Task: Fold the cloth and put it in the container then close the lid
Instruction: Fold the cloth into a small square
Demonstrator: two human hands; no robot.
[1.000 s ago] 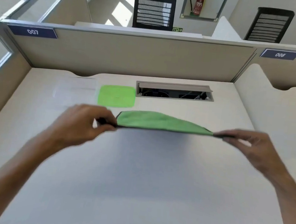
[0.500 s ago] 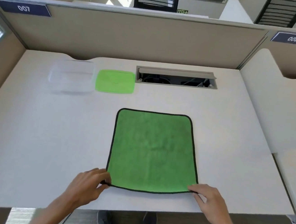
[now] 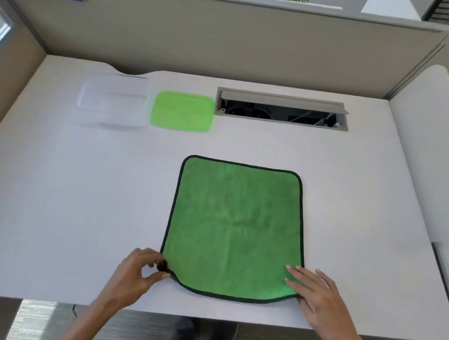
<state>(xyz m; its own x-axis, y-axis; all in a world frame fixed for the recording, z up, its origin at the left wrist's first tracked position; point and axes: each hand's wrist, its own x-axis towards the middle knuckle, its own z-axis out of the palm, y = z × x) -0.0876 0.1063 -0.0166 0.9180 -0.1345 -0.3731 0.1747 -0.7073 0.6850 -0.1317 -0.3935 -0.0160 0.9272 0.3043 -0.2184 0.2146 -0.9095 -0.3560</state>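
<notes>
A green cloth [image 3: 235,228] with a black hem lies spread flat on the white desk, near the front edge. My left hand [image 3: 139,274] pinches its near left corner between thumb and fingers. My right hand [image 3: 315,293] rests on the near right corner with the fingers laid flat over the fabric. A clear plastic container [image 3: 113,101] stands open at the back left. Its green lid [image 3: 183,111] lies flat on the desk just to the right of it.
A cable hatch [image 3: 282,108] stands open at the back of the white desk [image 3: 78,197], right of the lid. Beige partition walls [image 3: 230,41] close off the back and both sides. The desk's front edge runs just below my hands.
The cloth, held up stretched between both hands a second ago, now lies flat on the desk. My right hand has gone from gripping the corner to resting flat on it.
</notes>
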